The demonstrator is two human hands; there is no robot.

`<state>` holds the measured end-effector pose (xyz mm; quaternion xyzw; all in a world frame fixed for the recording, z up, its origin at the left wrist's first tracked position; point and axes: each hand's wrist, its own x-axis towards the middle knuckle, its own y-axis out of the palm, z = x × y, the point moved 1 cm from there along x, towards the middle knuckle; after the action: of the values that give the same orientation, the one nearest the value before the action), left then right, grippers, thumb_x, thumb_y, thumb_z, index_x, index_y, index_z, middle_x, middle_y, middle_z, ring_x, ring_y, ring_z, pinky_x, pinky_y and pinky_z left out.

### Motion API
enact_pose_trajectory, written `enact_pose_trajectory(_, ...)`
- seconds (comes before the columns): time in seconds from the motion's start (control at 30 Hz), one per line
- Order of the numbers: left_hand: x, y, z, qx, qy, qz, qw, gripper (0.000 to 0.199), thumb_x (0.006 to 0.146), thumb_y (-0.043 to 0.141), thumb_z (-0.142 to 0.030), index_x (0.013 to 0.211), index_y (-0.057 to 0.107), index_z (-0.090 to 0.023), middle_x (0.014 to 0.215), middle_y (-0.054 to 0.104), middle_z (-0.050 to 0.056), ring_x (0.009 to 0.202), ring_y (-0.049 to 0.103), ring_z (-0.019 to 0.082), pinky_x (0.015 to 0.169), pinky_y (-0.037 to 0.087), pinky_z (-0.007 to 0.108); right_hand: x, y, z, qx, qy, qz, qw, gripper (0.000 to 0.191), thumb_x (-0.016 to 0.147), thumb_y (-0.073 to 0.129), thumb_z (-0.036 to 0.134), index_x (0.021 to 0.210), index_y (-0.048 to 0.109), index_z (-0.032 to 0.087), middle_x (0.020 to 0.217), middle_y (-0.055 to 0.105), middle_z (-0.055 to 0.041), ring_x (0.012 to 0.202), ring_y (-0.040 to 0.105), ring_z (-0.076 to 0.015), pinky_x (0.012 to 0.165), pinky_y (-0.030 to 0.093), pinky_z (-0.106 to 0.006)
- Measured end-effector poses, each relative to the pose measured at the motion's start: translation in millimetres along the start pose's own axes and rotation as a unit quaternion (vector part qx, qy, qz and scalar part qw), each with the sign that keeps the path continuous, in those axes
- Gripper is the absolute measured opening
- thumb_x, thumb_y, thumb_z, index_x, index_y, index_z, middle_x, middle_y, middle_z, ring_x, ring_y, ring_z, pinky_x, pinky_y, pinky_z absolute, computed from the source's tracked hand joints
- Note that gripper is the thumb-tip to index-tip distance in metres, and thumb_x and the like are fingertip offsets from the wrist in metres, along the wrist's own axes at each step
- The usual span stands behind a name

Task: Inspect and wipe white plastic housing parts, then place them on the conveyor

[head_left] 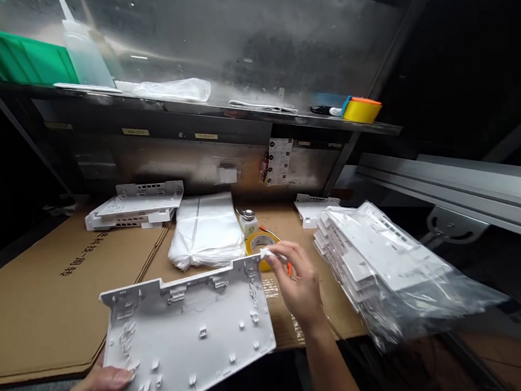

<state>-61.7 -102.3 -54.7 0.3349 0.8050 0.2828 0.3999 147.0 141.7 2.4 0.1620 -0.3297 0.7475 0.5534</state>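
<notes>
A white plastic housing panel (222,339), with small clips and posts moulded on its inner face, is tilted up in front of me. My left hand (92,389) grips its lower left edge, thumb on the inner face. At the panel's upper right corner, my right hand (297,277) pinches a small white wad (268,252), which looks like cloth or tissue, against the edge. Just behind that corner lie a roll of yellow tape (256,242) and a small bottle with a metal cap (247,220).
Bagged white panels (379,252) are stacked at right; more panels (137,200) sit at back left. A pile of clear bags (208,227) lies mid-table, near cardboard sheets (36,294). Overhead, a metal shelf (216,109) holds a green bin (11,56), a squeeze bottle (86,55) and a yellow roll (361,110).
</notes>
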Motion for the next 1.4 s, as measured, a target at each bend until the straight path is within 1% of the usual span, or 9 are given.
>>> enact_pose_trajectory(0.17, -5, 14.5, -1, -0.022, -0.062, -0.103, 0.993, 0.108, 0.057, 0.072, -0.018, 0.154, 0.037, -0.052, 0.111, 0.079, -0.006, 0.099, 0.073, 0.046, 0.082, 0.064, 0.065, -3, -3, -7, 0.022, 0.028, -0.014, 0.999, 0.014, 0.099, 0.063, 0.030, 0.107, 0.074, 0.026, 0.109, 0.070, -0.0051, 0.104, 0.066, -0.0196, 0.088, 0.055, -0.034)
enact_pose_trajectory(0.3, -3, 18.6, -1, 0.066, 0.015, -0.078, 0.995, 0.113, 0.052, 0.076, -0.004, 0.153, 0.044, -0.044, 0.116, 0.079, -0.003, 0.111, 0.070, 0.047, 0.088, 0.064, 0.062, -2, -6, -16, -0.005, 0.036, 0.031, 0.999, 0.015, 0.099, 0.063, 0.032, 0.106, 0.075, 0.027, 0.108, 0.071, -0.0042, 0.102, 0.066, -0.0195, 0.085, 0.056, -0.033)
enact_pose_trajectory(0.4, -3, 32.6, 4, 0.098, 0.065, -0.051, 0.992, 0.122, 0.045, 0.078, 0.004, 0.154, 0.044, -0.038, 0.120, 0.079, 0.003, 0.111, 0.070, 0.047, 0.091, 0.063, 0.060, 1, -5, -12, -0.042, 0.033, -0.006, 0.999, 0.013, 0.099, 0.064, 0.032, 0.103, 0.075, 0.026, 0.105, 0.071, -0.0044, 0.099, 0.067, -0.0200, 0.082, 0.055, -0.033)
enact_pose_trajectory(0.7, -2, 107.1, 39, 0.073, 0.158, 0.006, 0.985, 0.095, 0.060, 0.087, -0.012, 0.143, 0.055, -0.042, 0.144, 0.067, 0.000, 0.136, 0.058, 0.035, 0.110, 0.051, 0.040, 3, 38, 87, 0.050, -0.170, -0.008, 0.984, 0.022, 0.094, 0.068, 0.012, 0.112, 0.070, 0.024, 0.108, 0.066, -0.0042, 0.105, 0.064, -0.0181, 0.091, 0.054, -0.032)
enact_pose_trajectory(0.9, -3, 129.8, 52, 0.084, 0.197, 0.073, 0.974, 0.073, 0.069, 0.078, -0.009, 0.132, 0.062, -0.042, 0.162, 0.047, -0.008, 0.145, 0.047, 0.030, 0.108, 0.047, 0.029, 7, 39, 81, 0.029, -0.175, -0.034, 0.983, 0.023, 0.095, 0.067, 0.010, 0.113, 0.070, 0.024, 0.109, 0.065, -0.0036, 0.104, 0.063, -0.0160, 0.092, 0.052, -0.029)
enact_pose_trajectory(1.07, -2, 133.2, 54, 0.088, 0.188, 0.090, 0.974, 0.075, 0.069, 0.076, -0.009, 0.135, 0.061, -0.042, 0.160, 0.049, -0.008, 0.142, 0.050, 0.026, 0.094, 0.050, 0.021, 5, 34, 81, 0.023, -0.187, -0.024, 0.982, 0.022, 0.095, 0.067, 0.013, 0.113, 0.070, 0.026, 0.108, 0.066, -0.0028, 0.103, 0.063, -0.0157, 0.091, 0.051, -0.029)
enact_pose_trajectory(1.17, -2, 129.5, 50, 0.078, 0.169, 0.057, 0.981, 0.085, 0.064, 0.077, -0.009, 0.141, 0.057, -0.042, 0.159, 0.051, -0.004, 0.137, 0.055, 0.029, 0.091, 0.053, 0.024, 15, 36, 58, -0.011, -0.156, -0.021, 0.987, 0.016, 0.098, 0.065, 0.023, 0.111, 0.072, 0.026, 0.109, 0.068, -0.0042, 0.103, 0.063, -0.0179, 0.090, 0.051, -0.031)
enact_pose_trajectory(1.27, -6, 114.4, 35, 0.051, 0.144, 0.004, 0.988, 0.099, 0.059, 0.079, -0.008, 0.146, 0.051, -0.045, 0.152, 0.059, -0.004, 0.130, 0.062, 0.032, 0.095, 0.057, 0.032, 36, 42, -2, -0.129, -0.003, -0.018, 0.992, 0.027, 0.101, 0.057, 0.042, 0.109, 0.075, 0.024, 0.113, 0.071, -0.0067, 0.108, 0.062, -0.0223, 0.093, 0.050, -0.035)
enact_pose_trajectory(1.4, -18, 73.6, 6, 0.025, 0.103, -0.060, 0.993, 0.112, 0.054, 0.084, -0.006, 0.151, 0.044, -0.046, 0.122, 0.078, -0.002, 0.117, 0.070, 0.039, 0.095, 0.062, 0.047, 53, 57, -84, -0.208, 0.104, 0.052, 0.971, 0.027, 0.091, 0.063, 0.039, 0.098, 0.079, 0.019, 0.103, 0.077, -0.0118, 0.103, 0.062, -0.0324, 0.090, 0.048, -0.044)
